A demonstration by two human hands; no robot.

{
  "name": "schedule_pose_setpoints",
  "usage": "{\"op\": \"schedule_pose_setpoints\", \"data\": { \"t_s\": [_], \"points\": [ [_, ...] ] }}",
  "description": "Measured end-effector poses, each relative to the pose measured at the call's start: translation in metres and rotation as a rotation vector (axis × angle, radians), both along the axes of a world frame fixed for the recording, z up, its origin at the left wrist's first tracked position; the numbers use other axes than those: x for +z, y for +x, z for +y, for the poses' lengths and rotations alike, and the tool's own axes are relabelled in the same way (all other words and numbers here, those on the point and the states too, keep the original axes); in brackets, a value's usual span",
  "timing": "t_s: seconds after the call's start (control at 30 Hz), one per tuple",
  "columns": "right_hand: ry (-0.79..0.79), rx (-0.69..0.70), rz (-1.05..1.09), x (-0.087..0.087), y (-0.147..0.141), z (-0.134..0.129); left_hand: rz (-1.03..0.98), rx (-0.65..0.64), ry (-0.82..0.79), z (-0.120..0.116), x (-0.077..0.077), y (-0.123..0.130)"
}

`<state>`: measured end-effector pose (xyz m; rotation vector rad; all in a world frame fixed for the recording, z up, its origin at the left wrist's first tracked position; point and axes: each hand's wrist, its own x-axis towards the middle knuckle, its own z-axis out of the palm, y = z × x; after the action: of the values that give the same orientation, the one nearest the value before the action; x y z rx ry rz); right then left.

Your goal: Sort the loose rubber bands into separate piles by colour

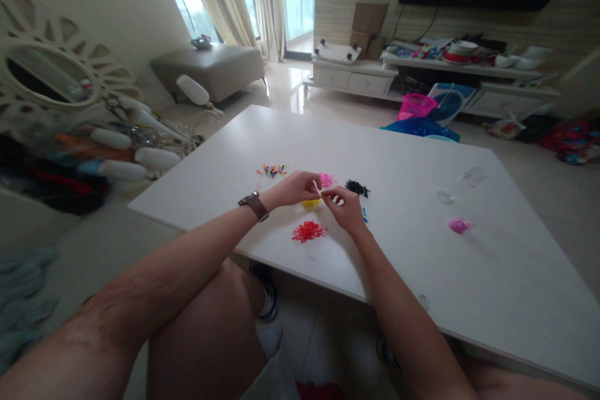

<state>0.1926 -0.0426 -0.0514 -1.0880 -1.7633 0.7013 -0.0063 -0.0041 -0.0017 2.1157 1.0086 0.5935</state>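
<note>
Over the white table [403,231], my left hand [298,187] and my right hand [345,205] meet fingertip to fingertip. Pinched between them is a tiny yellow rubber band [320,195], partly covered by the fingers. Just below the hands lies a yellow pile of rubber bands [309,204], half hidden by my left hand. Closer to me sits a red pile of rubber bands [309,231]. Behind the hands are a pink pile [327,180] and a black pile [357,188]. Some blue bands [365,215] peek out beside my right hand.
Mixed coloured bands [272,170] lie at the table's left. On the right are a clear plastic jar [471,180], a round clear lid [445,197] and a pink toy-like object [460,225]. A lamp with white shades [159,159] stands by the left edge.
</note>
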Motion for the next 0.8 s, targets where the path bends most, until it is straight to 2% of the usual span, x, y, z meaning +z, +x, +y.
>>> {"op": "schedule_pose_setpoints", "data": {
  "t_s": [0.17,0.37,0.53,0.8],
  "points": [
    [-0.017,-0.011,0.041,0.002,-0.001,0.000,0.001,0.007,-0.016,0.002,-0.002,-0.002],
    [0.019,-0.198,0.006,0.000,0.005,0.005,0.009,0.072,-0.013,0.006,-0.008,-0.009],
    [0.080,-0.254,-0.158,-0.013,0.009,0.019,0.012,0.089,-0.033,0.006,-0.009,-0.014],
    [0.128,-0.191,-0.524,-0.020,0.003,0.034,0.021,0.083,-0.038,0.006,-0.013,-0.018]
  ]
}}
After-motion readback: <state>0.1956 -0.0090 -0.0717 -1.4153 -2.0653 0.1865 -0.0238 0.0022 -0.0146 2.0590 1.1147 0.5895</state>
